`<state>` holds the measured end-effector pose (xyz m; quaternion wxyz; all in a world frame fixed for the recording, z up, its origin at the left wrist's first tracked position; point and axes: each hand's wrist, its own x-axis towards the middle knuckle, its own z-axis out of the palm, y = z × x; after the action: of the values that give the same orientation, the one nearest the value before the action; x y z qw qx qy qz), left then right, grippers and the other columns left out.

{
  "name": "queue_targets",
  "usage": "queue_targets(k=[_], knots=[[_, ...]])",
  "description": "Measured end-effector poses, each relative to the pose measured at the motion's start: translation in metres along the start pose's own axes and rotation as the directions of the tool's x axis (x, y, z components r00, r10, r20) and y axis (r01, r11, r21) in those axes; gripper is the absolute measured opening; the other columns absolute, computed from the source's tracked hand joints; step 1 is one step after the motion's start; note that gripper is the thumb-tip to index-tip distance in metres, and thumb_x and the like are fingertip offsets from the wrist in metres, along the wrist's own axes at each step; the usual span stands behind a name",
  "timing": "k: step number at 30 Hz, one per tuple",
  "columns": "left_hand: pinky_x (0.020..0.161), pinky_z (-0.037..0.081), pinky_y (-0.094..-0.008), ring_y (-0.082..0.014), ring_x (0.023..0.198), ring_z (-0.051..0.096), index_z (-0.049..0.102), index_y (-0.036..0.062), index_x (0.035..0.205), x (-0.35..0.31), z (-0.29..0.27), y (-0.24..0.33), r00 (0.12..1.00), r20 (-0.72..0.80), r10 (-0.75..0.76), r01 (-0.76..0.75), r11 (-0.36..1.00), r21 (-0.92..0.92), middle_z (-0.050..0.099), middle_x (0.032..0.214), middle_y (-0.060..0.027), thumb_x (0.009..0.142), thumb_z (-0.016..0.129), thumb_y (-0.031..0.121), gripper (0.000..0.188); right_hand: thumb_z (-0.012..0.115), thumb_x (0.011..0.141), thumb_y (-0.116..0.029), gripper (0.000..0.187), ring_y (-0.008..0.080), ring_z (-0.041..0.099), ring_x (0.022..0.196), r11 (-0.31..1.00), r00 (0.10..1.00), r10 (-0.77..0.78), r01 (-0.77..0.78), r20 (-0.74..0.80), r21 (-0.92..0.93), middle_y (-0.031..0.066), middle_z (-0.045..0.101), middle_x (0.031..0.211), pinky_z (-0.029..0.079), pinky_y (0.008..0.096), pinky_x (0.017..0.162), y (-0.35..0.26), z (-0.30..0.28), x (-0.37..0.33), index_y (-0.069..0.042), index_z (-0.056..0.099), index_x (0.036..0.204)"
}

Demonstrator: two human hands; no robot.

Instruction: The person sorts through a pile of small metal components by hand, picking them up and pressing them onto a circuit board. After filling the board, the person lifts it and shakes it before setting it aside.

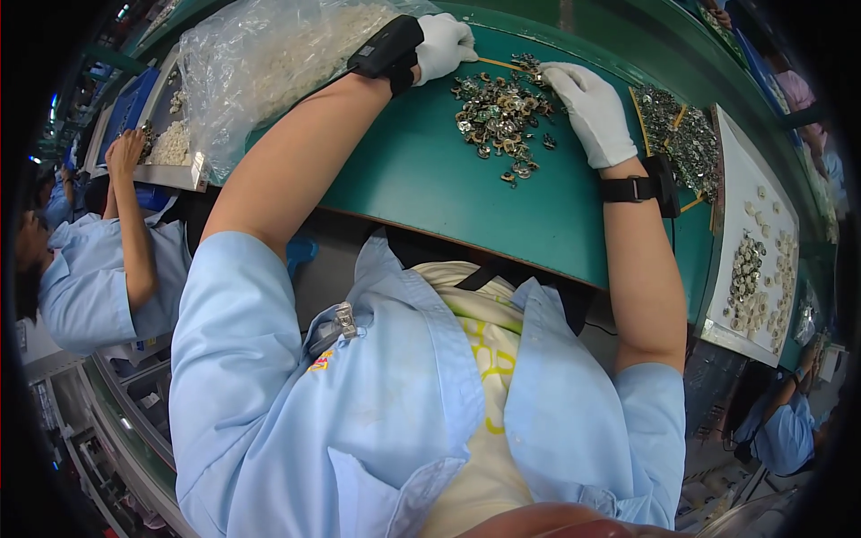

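My left hand (pixel 444 43), in a white glove with a black wrist strap, lies with curled fingers at the edge of a clear plastic bag (pixel 269 58) full of small white parts. Whether it holds anything is hidden. My right hand (pixel 590 109), also in a white glove and black strap, lies palm down with its fingertips in a loose pile of small shiny metal parts (pixel 502 117) on the green table (pixel 421 179). Both hands are beside this pile, one on each side.
A second heap of metal parts (pixel 682 139) lies right of my right wrist. Beyond it stands a white tray (pixel 749 170) with metal and white pieces. Another tray (pixel 170 143) sits far left, where a co-worker in light blue (pixel 99 269) works. Another person (pixel 789 430) sits at lower right.
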<state>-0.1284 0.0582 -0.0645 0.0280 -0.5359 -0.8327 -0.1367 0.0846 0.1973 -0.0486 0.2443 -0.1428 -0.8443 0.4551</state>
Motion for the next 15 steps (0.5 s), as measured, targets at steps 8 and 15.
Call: queue_targets(k=[8,15], knots=[[0.081,0.049,-0.0391,-0.0298,0.096,0.060,0.066,0.0089,0.099,-0.018,-0.016,-0.014,0.999,0.026,0.019,-0.023,0.990,0.140,0.063,0.102,-0.0108,0.086,0.061,0.032,0.027,0.057,0.087,-0.031,0.035,0.0206,0.062,0.091,0.999,1.000,0.024,-0.024,0.010,0.034,0.0104,0.068,0.099,0.046,0.0279,0.083,0.000,-0.003,-0.001,-0.002,0.066,0.104],[0.087,0.047,-0.0396,-0.0298,0.104,0.057,0.066,0.0092,0.102,-0.045,-0.027,-0.016,0.990,-0.033,0.138,-0.119,0.935,0.334,0.062,0.104,-0.0094,0.089,0.057,0.028,0.024,0.057,0.087,-0.031,0.036,0.0196,0.062,0.091,0.999,0.999,0.037,-0.037,0.019,0.005,0.0101,0.068,0.098,0.046,0.0278,0.082,-0.002,-0.002,-0.003,-0.002,0.066,0.105]])
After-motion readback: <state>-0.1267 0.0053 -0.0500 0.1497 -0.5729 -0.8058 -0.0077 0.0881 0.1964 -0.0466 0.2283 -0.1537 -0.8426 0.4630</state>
